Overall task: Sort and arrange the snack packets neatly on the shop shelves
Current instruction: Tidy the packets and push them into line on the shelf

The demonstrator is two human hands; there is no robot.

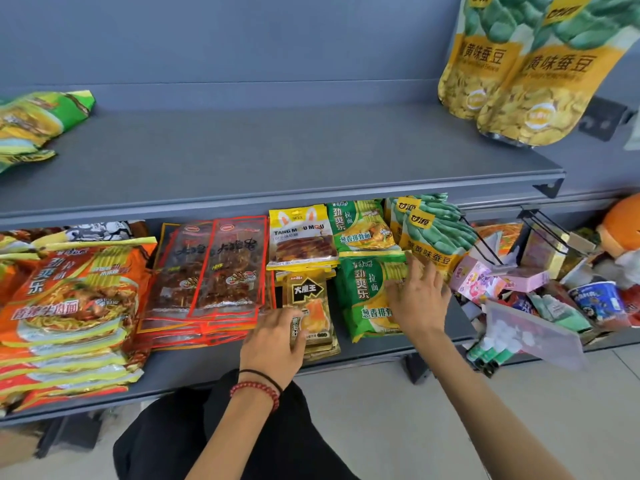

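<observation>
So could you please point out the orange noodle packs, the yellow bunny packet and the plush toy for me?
orange noodle packs (72, 296): head view, face of top pack.
yellow bunny packet (302, 237): head view, front panel.
plush toy (621, 225): head view, orange head.

Two hanging yellow-and-green bean pouches: tops cut off by upper edge. Crumpled green noodle packets on upper grey shelf: cut by left edge. Orange noodle packet stack: left side out of view. Right hand blurred, covering part of green noodle packet.
</observation>
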